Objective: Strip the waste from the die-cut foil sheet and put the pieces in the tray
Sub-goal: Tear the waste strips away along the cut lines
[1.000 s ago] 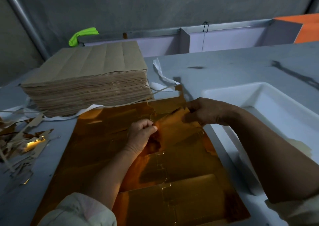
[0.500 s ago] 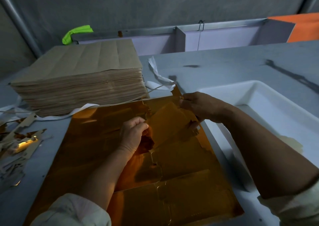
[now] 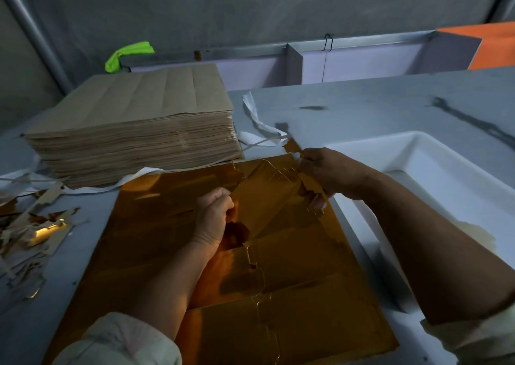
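Note:
A gold die-cut foil sheet point(image 3: 292, 295) lies flat on the grey table in front of me. Near its far right corner a rectangular foil piece point(image 3: 264, 197) is lifted and tilted above the sheet. My left hand point(image 3: 213, 215) pinches the piece's near left edge. My right hand point(image 3: 326, 173) grips its far right end, where a narrow strip of foil waste point(image 3: 292, 145) sticks up past the fingers. A white plastic tray point(image 3: 434, 169) stands just right of the sheet, beside my right forearm.
A thick stack of brown sheets point(image 3: 133, 130) sits at the back left, touching the foil sheet's far edge. Scraps of stripped waste point(image 3: 33, 230) pile at the left. White paper strips point(image 3: 259, 124) lie behind the sheet. A low partition point(image 3: 362, 58) runs along the back.
The foil piece has lifted further off the sheet between both hands. My right hand has drawn its end up and to the right; my left hand holds the near edge in about the same place.

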The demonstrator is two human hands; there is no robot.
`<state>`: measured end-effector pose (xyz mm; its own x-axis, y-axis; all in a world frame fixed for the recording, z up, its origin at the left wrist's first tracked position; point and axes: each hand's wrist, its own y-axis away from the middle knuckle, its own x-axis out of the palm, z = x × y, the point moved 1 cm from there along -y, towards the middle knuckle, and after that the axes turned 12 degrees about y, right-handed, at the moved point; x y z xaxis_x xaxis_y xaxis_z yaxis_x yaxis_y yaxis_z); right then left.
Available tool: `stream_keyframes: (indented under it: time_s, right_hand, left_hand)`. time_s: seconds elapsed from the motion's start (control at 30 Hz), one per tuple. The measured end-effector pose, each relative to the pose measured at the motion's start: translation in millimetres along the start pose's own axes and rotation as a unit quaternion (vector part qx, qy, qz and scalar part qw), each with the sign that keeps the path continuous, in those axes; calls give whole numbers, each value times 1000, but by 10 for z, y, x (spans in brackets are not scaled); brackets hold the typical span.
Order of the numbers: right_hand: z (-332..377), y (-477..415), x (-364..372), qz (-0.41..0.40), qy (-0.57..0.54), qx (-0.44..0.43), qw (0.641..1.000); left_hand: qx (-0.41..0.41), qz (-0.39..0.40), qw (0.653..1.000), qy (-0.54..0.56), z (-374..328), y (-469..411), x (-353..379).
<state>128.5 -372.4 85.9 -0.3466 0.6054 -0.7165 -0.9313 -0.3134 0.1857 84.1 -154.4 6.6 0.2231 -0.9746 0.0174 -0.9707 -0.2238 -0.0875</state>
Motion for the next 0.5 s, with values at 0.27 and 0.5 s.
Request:
stream_keyframes:
  time_s: [0.27, 0.5]
  right_hand:
    - [-41, -77, 41, -43, 39, -11, 998]
    - [70, -5, 44, -59, 17, -74, 995]
  left_hand:
    - [1, 5, 1000, 30, 1, -6, -25]
    - [6, 16, 1000, 20, -26, 14, 3]
